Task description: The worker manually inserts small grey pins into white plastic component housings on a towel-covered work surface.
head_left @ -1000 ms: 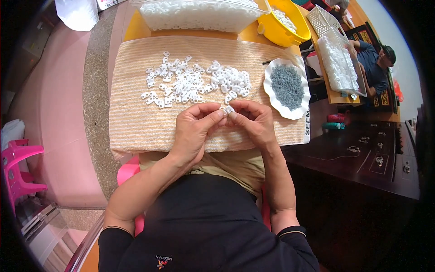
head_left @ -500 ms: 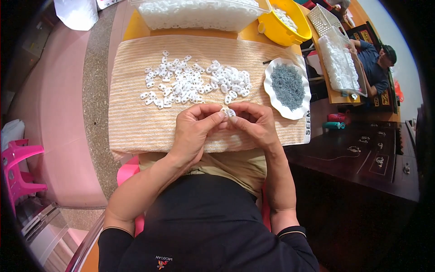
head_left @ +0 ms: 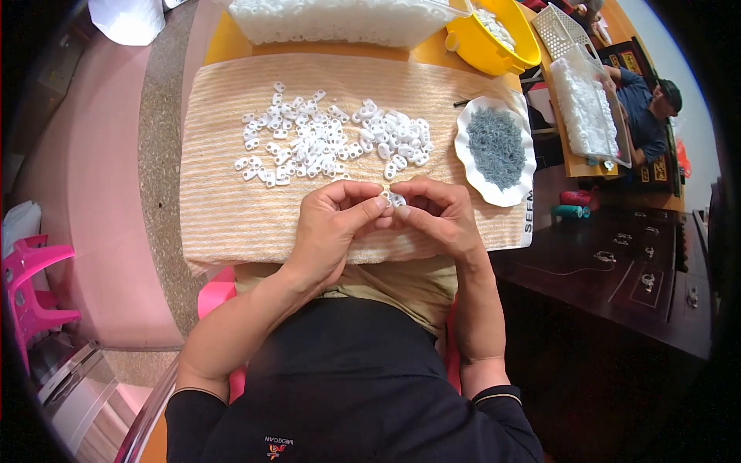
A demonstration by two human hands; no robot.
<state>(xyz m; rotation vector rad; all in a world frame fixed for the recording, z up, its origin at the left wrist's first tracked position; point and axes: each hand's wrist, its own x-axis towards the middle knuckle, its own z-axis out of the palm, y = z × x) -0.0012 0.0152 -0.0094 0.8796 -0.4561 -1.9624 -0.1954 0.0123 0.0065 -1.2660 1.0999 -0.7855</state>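
Observation:
My left hand [head_left: 328,220] and my right hand [head_left: 444,220] meet over the near side of a striped towel [head_left: 224,216]. Thumb and forefinger of each are pinched on a small white plastic piece [head_left: 397,200] with holes; fingertips hide much of it, and I cannot tell if it is one part or two joined. Just beyond my hands lies a loose pile of flat white two-holed pieces [head_left: 312,145]. Beside that, to the right, is a heap of rounder white pieces [head_left: 400,135]. A scalloped white plate [head_left: 465,154] at the right holds many tiny grey parts [head_left: 494,147].
A clear bin of white pieces [head_left: 340,23] and a yellow basin [head_left: 529,54] stand at the far edge. Farther right, a person [head_left: 647,116] sits by another full bin [head_left: 584,108]. A dark cabinet [head_left: 587,278] is at my right, a pink stool [head_left: 42,285] at left.
My fingers have shifted slightly around the white piece, and more of its holed face shows. The whole view has moved a little; the piles look the same.

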